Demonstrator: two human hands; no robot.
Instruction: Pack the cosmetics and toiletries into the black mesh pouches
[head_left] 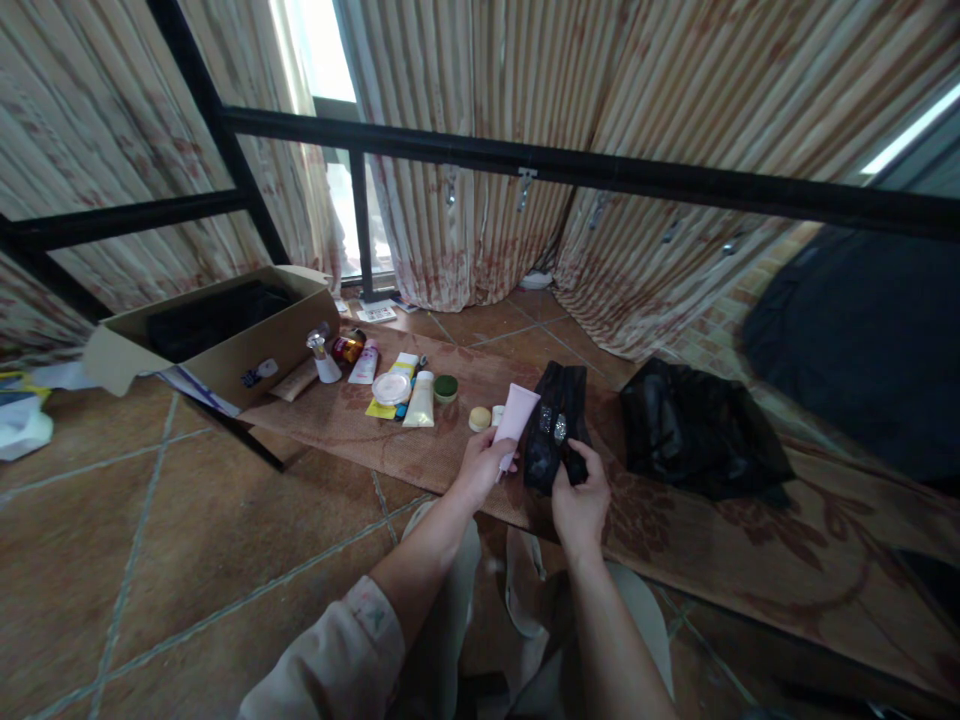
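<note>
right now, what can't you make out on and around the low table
All in the head view:
- Small white item: mostly hidden by the lavender tube in the left hand.
- Black plastic bag's contents: hidden by its opaque folds.
- Carton's bottom: hidden by black material.
- Cream tube's print: too small.
- Dark object: cut off by the right edge.

We have a way leftward for our left hand [484, 462] over the near strip of brown cloth [360, 440]. Farther in, the cream tube [421, 400] and green-topped jar [445, 388] block us; the cardboard box [300, 335] walls the left end. Rightward, the black bag [697, 430] leaves us only a narrow gap beside the black fabric [555, 400].
</note>
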